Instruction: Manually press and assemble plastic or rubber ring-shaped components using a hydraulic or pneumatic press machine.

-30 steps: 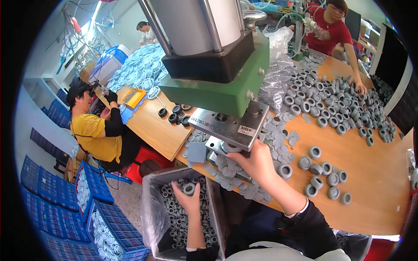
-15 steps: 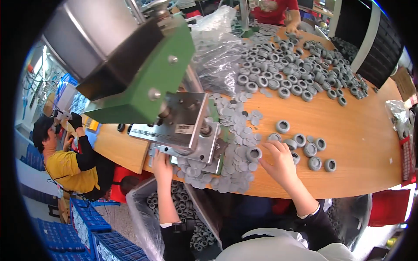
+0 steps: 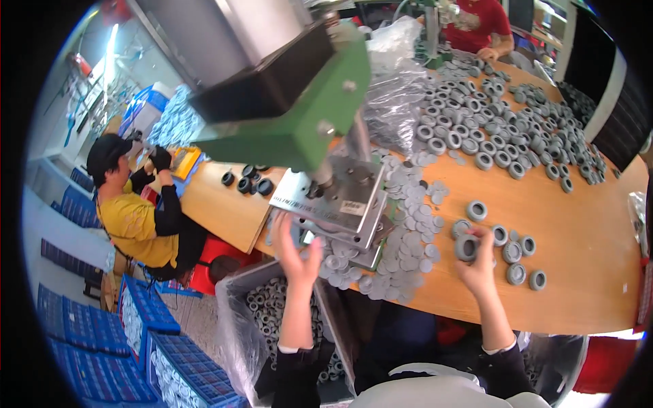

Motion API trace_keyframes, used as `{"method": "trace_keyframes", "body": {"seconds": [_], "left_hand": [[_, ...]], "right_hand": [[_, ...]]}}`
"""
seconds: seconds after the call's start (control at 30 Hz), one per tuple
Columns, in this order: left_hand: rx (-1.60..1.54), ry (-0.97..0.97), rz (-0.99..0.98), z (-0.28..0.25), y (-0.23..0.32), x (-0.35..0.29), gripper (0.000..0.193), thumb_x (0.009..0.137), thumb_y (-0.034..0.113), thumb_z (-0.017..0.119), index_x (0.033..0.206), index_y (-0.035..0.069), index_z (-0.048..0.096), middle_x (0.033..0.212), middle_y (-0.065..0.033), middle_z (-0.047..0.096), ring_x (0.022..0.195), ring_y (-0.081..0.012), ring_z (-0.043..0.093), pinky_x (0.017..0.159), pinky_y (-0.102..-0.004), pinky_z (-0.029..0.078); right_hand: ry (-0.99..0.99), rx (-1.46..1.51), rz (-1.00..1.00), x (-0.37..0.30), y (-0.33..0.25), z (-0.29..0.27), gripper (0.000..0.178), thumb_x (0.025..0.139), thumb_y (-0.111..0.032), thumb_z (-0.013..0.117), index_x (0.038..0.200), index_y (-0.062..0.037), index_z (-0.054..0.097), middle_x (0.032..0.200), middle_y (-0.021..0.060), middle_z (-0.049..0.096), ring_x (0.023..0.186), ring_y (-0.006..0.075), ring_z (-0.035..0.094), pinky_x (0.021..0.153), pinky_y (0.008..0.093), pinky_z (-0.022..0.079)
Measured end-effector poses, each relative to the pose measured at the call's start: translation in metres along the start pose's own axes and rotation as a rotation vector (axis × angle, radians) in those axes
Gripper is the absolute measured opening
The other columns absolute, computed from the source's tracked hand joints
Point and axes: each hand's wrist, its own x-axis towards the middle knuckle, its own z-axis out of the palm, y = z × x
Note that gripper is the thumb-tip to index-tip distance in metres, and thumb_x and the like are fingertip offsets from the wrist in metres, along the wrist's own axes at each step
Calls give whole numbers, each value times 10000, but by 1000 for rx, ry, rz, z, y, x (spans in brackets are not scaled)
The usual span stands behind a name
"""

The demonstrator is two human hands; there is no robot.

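Observation:
My left hand [image 3: 297, 260] is at the front left edge of the press's metal die block [image 3: 331, 197], fingers stretched and thumb apart, with nothing visible in it. Thin grey discs [image 3: 401, 255] lie spread around the die and along its right side. On the right, my right hand [image 3: 480, 266] grips a grey ring-shaped part [image 3: 466, 247] between thumb and fingers. Several similar grey rings [image 3: 511, 252] lie on the wooden table just beyond and to the right of it. The gap inside the die is mostly hidden.
The press's green frame [image 3: 299, 129] overhangs the die. A large heap of grey rings [image 3: 503, 129] covers the far table, beside clear plastic bags [image 3: 394, 95]. Below the table edge stands a lined bin [image 3: 238, 319] of rings. A person in yellow [image 3: 139, 224] sits left; another in red [image 3: 479, 27] works opposite.
My left hand has drawn back slightly from the die and spread its thumb. The right hand has moved right with the grey ring, toward the loose rings. The whole view has shifted.

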Motion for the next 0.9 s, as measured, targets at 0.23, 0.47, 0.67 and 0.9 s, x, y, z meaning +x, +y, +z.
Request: {"method": "trace_keyframes", "body": {"seconds": [0.23, 0.47, 0.67, 0.9], "left_hand": [[-284, -22, -321, 42, 64, 62, 300, 680, 110, 694, 916, -20, 561, 827, -80, 600, 813, -218, 560, 788, -340, 424], [-301, 225, -505, 26, 57, 11, 399, 641, 94, 753, 983, -4, 571, 941, -95, 615, 979, -233, 540, 889, -352, 390], [461, 304, -580, -74, -19, -111, 626, 850, 195, 581, 1335, -55, 274, 1380, -223, 263, 1272, -323, 280, 1049, -394, 211], [318, -62, -392, -64, -38, -51, 483, 889, 214, 503, 1284, -39, 388, 1352, -219, 360, 1295, -397, 254, 1059, -464, 184]], "right_hand": [[-233, 346, -16, -1, -58, 1, 586, 630, 19, 747, 1154, -11, 487, 1076, 50, 469, 1028, 151, 476, 899, 277, 390], [-335, 362, -197, 13, -102, 65, 581, 668, -30, 738, 1193, -2, 490, 1144, 101, 558, 985, 172, 568, 872, 300, 440], [-302, 205, -297, 32, -139, 126, 528, 681, -80, 731, 1146, 17, 502, 942, 184, 604, 820, 309, 627, 692, 380, 502], [-342, 125, -324, 50, -135, 135, 368, 675, -92, 721, 990, 21, 568, 863, 181, 602, 764, 330, 619, 648, 393, 497]]}}
